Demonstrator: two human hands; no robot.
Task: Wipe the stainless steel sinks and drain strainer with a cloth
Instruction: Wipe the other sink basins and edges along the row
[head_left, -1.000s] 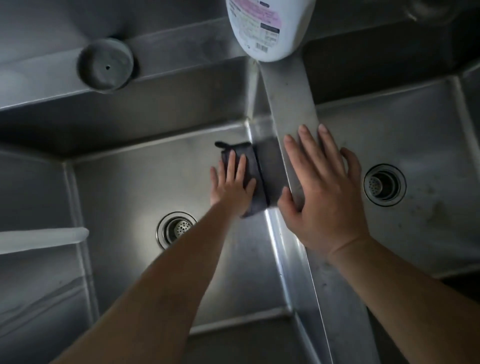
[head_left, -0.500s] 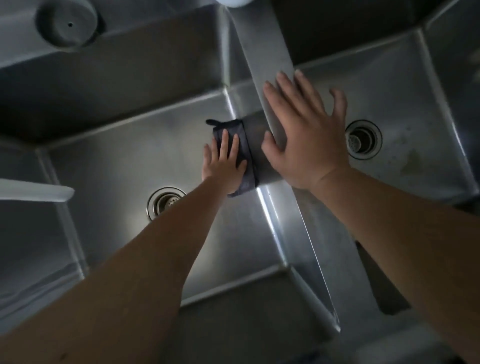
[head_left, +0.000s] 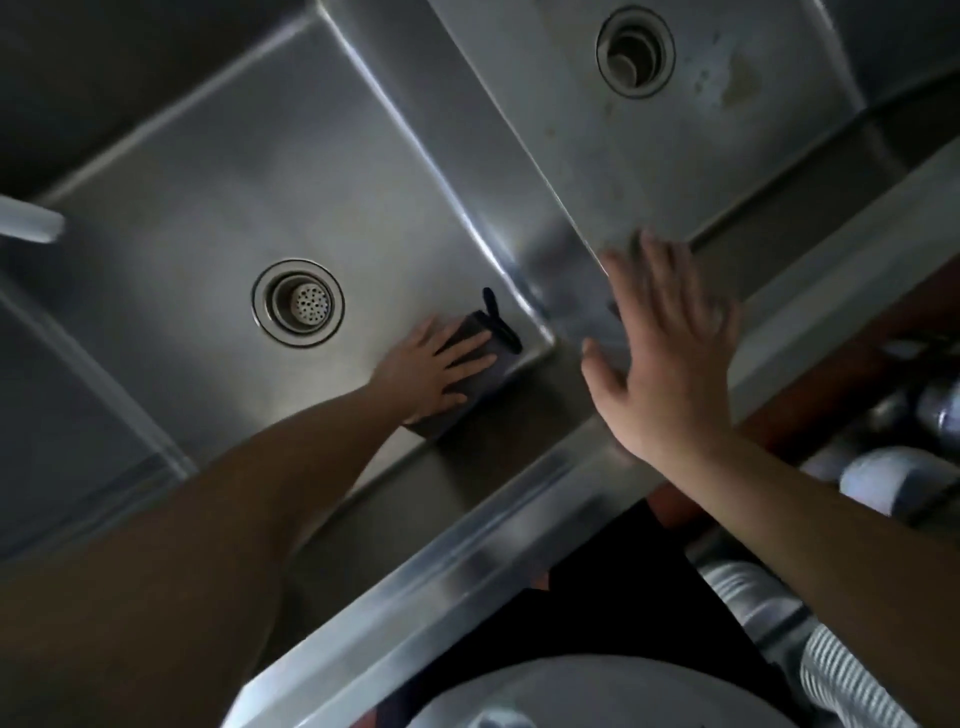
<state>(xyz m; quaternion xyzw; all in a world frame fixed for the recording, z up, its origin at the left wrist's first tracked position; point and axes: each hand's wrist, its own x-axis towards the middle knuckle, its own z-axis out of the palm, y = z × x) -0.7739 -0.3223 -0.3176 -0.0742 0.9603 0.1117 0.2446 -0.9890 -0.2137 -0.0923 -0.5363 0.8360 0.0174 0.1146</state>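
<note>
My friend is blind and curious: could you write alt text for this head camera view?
A person's left hand presses a dark cloth flat into the near corner of a steel sink, beside its perforated drain strainer. The right hand, fingers spread and empty, is over the divider toward a second sink.

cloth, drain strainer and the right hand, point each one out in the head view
cloth (head_left: 480, 358): head view, on the dark fold showing past the left hand's fingers
drain strainer (head_left: 309, 303): head view, on its perforated centre
right hand (head_left: 667, 358): head view, on the back of the hand
</note>
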